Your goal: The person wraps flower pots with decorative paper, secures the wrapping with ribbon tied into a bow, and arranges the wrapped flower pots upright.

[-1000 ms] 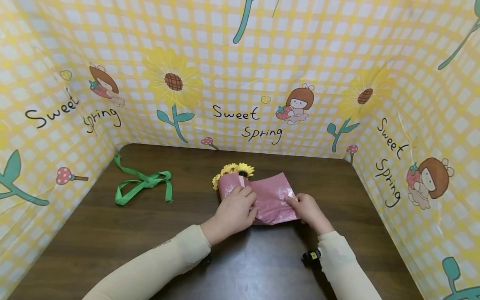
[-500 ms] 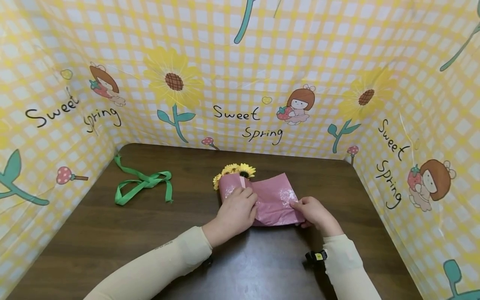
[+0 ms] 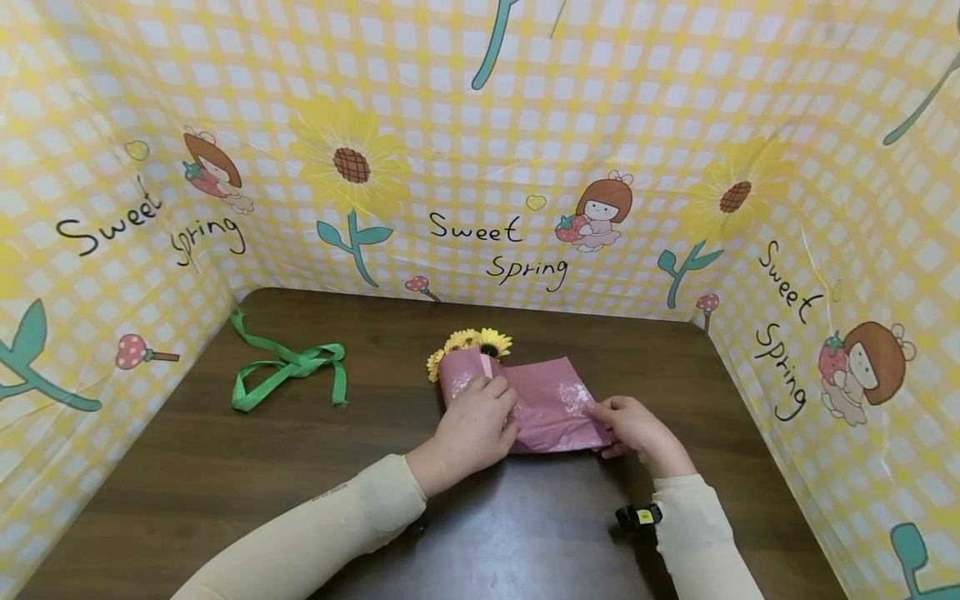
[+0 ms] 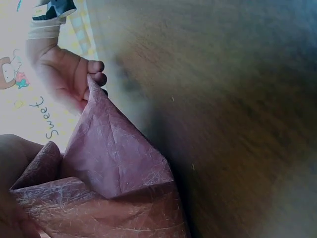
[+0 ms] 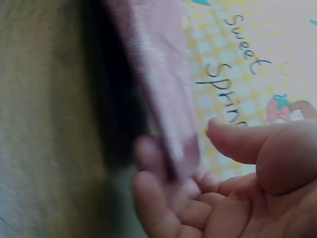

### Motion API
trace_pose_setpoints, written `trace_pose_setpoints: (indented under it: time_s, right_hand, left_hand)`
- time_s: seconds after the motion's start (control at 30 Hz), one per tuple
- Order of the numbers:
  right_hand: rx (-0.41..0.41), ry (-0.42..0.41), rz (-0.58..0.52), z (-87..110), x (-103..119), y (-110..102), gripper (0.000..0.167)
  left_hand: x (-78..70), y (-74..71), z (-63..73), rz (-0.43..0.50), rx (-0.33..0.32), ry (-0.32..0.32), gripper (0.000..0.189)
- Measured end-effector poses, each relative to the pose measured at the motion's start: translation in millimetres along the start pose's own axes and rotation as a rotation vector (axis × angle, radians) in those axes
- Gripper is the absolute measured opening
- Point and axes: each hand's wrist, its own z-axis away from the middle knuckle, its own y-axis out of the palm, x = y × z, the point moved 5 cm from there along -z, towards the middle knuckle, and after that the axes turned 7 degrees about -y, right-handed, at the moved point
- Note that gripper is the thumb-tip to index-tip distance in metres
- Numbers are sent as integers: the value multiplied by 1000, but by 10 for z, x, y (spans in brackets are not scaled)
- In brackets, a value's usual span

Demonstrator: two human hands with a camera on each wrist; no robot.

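A bouquet of yellow daisy-like flowers [image 3: 491,342] lies on the dark wooden table, rolled in mauve wrapping paper [image 3: 551,396]. My left hand [image 3: 474,423] grips the rolled part just below the blossoms, beside a pale strip on the paper. At the sheet's loose right end, my right hand [image 3: 636,427] holds the near corner. The left wrist view shows that paper flap [image 4: 116,144] drawn to a point at the right hand's fingers. In the right wrist view the fingers curl round the paper's tip [image 5: 185,158], and the thumb stands apart from it. The stems are hidden inside.
A loosely looped green ribbon [image 3: 288,364] lies on the table [image 3: 187,467] at the left. Yellow checked cloth [image 3: 465,167] printed with flowers and figures walls off the back and both sides.
My right hand has moved a little right and toward me with the paper's corner, and the flap's upper edge has sunk. My left hand keeps its grip on the roll.
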Motion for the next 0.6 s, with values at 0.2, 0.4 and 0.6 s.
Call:
trace_pose_setpoints:
  time_s: [0.2, 0.4, 0.6]
  right_hand:
    - [115, -20, -33, 107, 37, -142, 27]
    - [315, -9, -96, 139, -73, -173, 20]
    - [404, -57, -149, 178, -127, -209, 17]
  left_hand:
    - [-2, 18, -6, 0, -4, 2, 18]
    - [7, 18, -3, 7, -7, -13, 18]
    - [6, 20, -6, 23, -21, -28, 16]
